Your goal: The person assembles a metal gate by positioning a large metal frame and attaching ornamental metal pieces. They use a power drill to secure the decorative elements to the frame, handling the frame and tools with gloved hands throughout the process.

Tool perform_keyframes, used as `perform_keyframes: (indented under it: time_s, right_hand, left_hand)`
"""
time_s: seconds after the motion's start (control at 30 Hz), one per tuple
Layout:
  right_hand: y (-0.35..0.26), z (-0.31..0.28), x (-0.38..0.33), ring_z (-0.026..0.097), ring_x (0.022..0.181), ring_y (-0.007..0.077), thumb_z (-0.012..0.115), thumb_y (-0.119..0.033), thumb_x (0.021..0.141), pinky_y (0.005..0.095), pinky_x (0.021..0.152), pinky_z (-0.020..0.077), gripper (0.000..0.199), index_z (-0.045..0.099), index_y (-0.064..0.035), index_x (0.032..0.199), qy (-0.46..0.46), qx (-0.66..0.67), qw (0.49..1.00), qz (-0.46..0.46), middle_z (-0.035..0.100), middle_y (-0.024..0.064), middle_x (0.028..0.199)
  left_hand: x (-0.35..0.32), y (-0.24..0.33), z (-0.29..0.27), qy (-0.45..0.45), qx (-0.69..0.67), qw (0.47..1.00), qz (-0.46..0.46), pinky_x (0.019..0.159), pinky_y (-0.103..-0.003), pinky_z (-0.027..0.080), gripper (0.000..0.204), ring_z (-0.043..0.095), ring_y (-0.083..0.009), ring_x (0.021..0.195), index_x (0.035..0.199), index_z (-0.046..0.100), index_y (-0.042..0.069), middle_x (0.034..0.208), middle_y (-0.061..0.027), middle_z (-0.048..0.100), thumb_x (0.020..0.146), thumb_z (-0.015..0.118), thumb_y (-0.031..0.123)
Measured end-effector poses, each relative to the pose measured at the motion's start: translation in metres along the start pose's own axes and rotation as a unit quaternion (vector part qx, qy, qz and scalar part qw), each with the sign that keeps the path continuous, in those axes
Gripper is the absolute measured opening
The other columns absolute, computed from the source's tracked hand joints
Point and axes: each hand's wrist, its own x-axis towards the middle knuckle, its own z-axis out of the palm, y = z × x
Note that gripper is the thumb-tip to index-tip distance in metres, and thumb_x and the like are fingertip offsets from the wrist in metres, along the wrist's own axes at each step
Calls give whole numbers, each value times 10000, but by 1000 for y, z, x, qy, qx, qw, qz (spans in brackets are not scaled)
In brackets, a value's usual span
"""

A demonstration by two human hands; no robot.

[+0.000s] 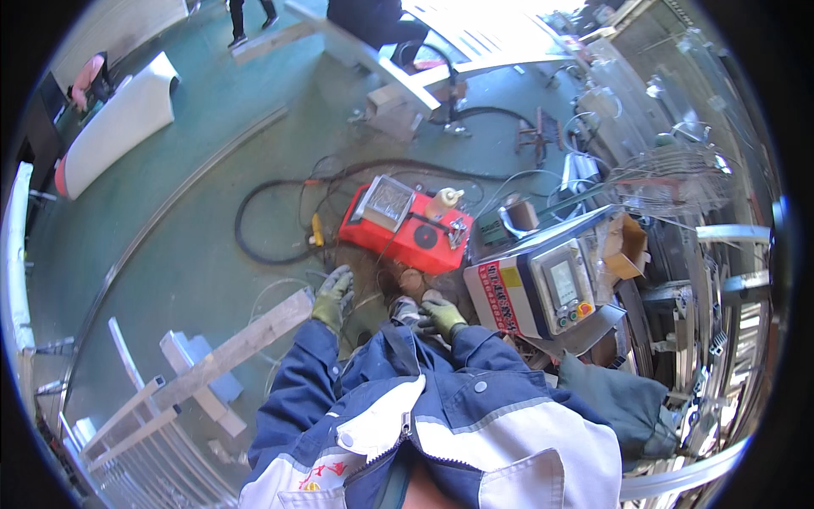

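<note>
My left hand (pixel 333 299), in a green and grey work glove, is held out with its fingers stretched and nothing in it. It is beside the end of a long pale beam (pixel 284 319); I cannot tell whether they touch. My right hand (pixel 442 316), gloved alike, lies by my right knee with fingers loosely extended and holds nothing that I can see. On the floor ahead sits a red machine case (pixel 360 227). It carries a clear-lidded box (pixel 388 202) of small parts, a squeeze bottle (pixel 444 202) and a cluster of metal pieces (pixel 459 231).
Right of me stands a white and blue control box (pixel 543 288) with a screen and buttons. A black cable (pixel 246 222) loops across the floor. Metal racks and profiles (pixel 704 339) crowd the right side. A seated person (pixel 366 21) is at the back, and another person (pixel 91 81) bends far left.
</note>
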Motion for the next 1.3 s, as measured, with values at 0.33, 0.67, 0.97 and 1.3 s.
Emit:
perform_keyframes:
  time_s: [0.33,0.67,0.97,1.3]
  right_hand:
    - [-59,2,101,712,773,176,664,-319,996,314,637,556,306,724,-79,1177,13,-158,987,-9,730,55,965]
    - [-178,16,313,687,1107,375,613,-318,936,475,917,544,403,644,-215,1325,43,-551,818,-159,725,158,1187]
    - [-182,50,423,723,1018,389,504,-159,973,524,805,581,259,619,-118,1201,16,-729,653,-206,707,191,1088]
    - [-193,29,441,716,993,393,581,-169,932,521,805,568,211,716,-123,1088,-77,-709,654,-254,738,180,1042]
  left_hand:
    - [-5,-24,1,65,195,957,-203,871,-309,495,600,606,-125,1028,1495,528,127,1221,-8,651,974,731,346]
    - [-24,-54,11,145,109,942,-284,949,-319,522,507,659,-170,1103,1465,540,61,1282,-77,674,1048,621,338]
    - [-46,-96,17,243,87,888,-382,953,-339,535,469,676,-192,1079,1422,583,47,1240,-107,693,1064,596,348]
    - [-2,-89,51,244,55,912,-326,877,-276,521,392,666,-174,1003,1383,609,24,1142,-93,719,1069,587,256]
